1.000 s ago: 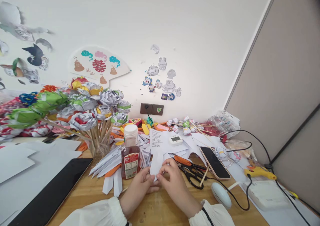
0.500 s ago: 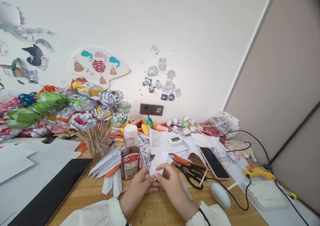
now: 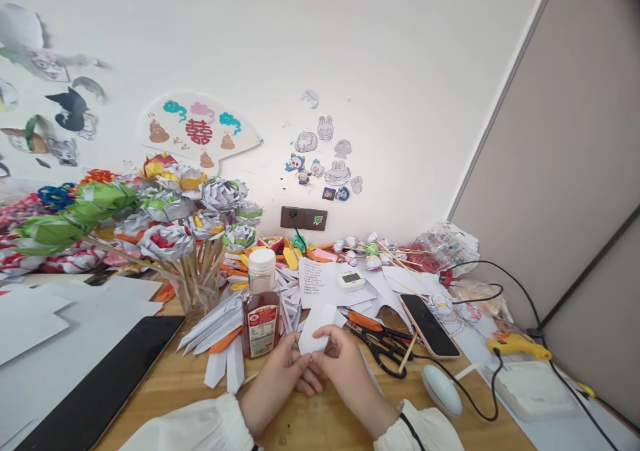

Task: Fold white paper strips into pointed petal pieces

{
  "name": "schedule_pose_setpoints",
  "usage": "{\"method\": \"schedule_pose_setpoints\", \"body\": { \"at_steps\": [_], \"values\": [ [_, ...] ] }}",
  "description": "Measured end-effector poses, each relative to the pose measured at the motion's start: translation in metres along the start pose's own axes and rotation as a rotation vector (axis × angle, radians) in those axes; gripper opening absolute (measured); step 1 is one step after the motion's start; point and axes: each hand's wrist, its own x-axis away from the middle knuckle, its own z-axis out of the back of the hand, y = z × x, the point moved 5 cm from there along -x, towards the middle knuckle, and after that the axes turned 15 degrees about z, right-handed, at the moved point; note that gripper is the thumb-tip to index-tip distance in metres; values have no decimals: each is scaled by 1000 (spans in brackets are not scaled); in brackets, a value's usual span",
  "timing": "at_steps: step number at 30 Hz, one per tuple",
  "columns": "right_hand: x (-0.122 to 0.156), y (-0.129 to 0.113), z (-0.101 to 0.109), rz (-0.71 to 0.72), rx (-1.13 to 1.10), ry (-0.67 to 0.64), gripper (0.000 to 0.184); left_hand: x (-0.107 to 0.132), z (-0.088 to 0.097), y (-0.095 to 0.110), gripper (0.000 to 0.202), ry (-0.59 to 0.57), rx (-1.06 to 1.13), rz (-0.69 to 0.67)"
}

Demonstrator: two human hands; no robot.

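Between my two hands is a small folded strip of white paper (image 3: pixel 316 328), its far end pointing away from me. My left hand (image 3: pixel 286 371) pinches the lower left corner, with its fingers curled underneath. My right hand (image 3: pixel 341 366) grips the lower right side, thumb and bent forefinger pressed on the paper. Just left of the paper stands a bottle of reddish-brown liquid with a white cap (image 3: pixel 261 311). Folded white paper strips (image 3: pixel 217 324) lie in a pile beyond it. Black-handled scissors (image 3: pixel 385 351) rest to the right of my right hand.
Paper flowers on sticks (image 3: pixel 170 238) stand in a clear container at left, behind a black tablet (image 3: pixel 105 384). On the right are a phone (image 3: pixel 429 324), a white mouse-shaped device (image 3: pixel 441 390), a yellow glue gun (image 3: pixel 520 346) and loose cables. A small white timer (image 3: pixel 351 278) sits on paper behind.
The paper has come slightly lower and nearer to me. My left fingers beneath it have shifted down and show more, while both hands keep their pinch.
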Motion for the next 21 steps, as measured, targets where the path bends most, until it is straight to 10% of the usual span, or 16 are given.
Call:
{"method": "schedule_pose_setpoints", "body": {
  "at_steps": [21],
  "values": [
    [-1,-5,0,16,-1,4,24,2,0,2,26,-22,53,46]
  ]
}}
